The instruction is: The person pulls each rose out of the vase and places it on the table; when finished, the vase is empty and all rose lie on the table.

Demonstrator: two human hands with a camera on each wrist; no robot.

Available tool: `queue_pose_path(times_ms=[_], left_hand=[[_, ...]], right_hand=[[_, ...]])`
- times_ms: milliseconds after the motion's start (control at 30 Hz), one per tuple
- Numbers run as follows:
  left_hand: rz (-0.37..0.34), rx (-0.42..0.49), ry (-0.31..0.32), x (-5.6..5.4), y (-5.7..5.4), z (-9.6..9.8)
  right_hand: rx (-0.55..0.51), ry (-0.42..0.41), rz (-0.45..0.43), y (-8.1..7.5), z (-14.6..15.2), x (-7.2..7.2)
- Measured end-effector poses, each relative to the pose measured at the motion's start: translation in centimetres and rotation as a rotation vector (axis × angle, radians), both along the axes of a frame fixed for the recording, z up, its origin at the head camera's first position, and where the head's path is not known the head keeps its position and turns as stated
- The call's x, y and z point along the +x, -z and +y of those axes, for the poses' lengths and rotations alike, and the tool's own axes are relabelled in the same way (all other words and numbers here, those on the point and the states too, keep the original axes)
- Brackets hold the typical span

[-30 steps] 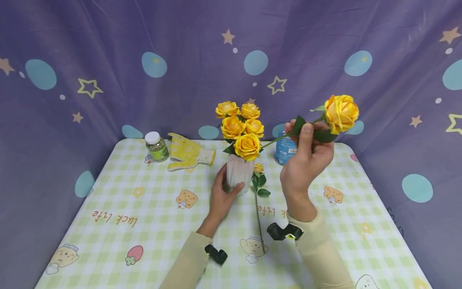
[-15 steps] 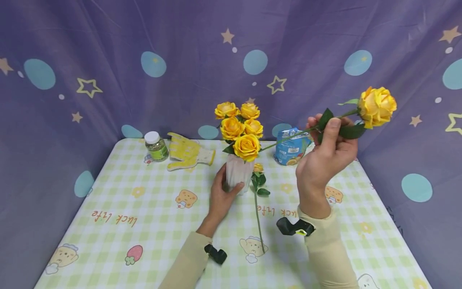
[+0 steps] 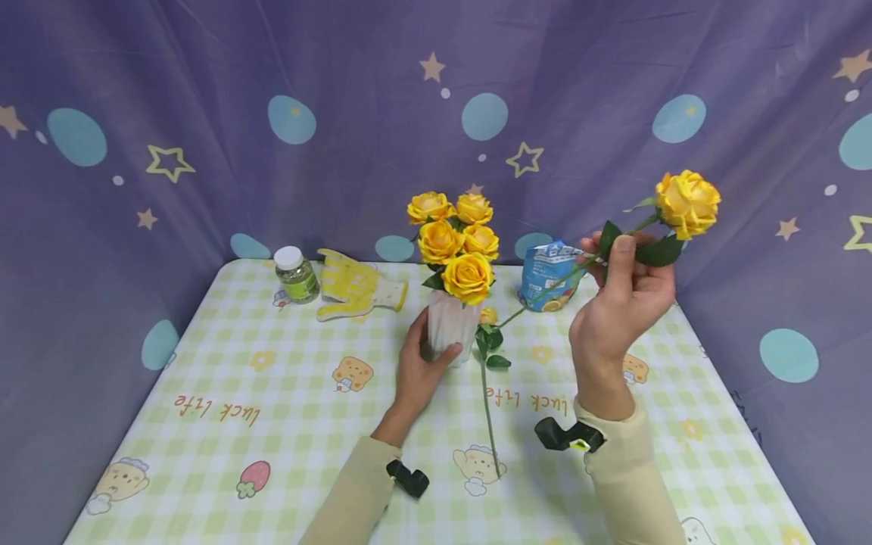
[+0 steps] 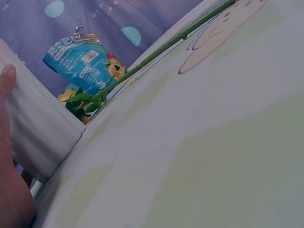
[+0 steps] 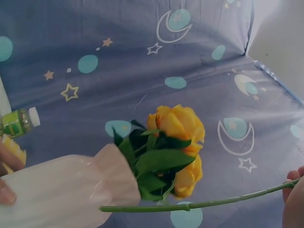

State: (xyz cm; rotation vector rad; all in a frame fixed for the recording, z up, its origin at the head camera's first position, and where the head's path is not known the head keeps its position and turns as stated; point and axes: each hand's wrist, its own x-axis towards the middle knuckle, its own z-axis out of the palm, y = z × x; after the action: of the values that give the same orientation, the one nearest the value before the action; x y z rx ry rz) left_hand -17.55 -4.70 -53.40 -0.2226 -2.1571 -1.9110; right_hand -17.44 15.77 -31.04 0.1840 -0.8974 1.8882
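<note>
Well inside table edges [image 3: 151, 401], left hand [image 3: 421, 371] curled round vase [image 3: 453, 322]; right hand [image 3: 616, 306] in pinch on rose [image 3: 686, 204].

My left hand [image 3: 421, 367] is holding a smooth, glossy vase [image 3: 452, 327]; right of it, my right hand [image 3: 618, 314] is pinching a cloth-petalled, smooth-stemmed rose [image 3: 688, 204], and a shiny plastic-looking pouch [image 3: 547, 278] is bearing a metal clip [image 4: 80, 36]. Left of the vase, a matt fabric glove [image 3: 354, 285] is lying.
</note>
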Motion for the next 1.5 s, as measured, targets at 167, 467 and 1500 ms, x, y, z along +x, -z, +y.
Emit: queue_pose_path(times_ms=[167,467,1500], left_hand=[[-0.012,-0.009,-0.009,0.1,0.0,0.0],[-0.014,-0.015,-0.006,0.1,-0.1,0.0],[-0.011,0.005,-0.034,0.2,-0.7,0.6]], right_hand=[[0.121,-0.035,-0.063,1.5,0.7,0.0],[0.222,-0.165,-0.259,4.7,2.0,-0.5],[0.481,-0.548,-1.054,14.7,5.1,-0.7]])
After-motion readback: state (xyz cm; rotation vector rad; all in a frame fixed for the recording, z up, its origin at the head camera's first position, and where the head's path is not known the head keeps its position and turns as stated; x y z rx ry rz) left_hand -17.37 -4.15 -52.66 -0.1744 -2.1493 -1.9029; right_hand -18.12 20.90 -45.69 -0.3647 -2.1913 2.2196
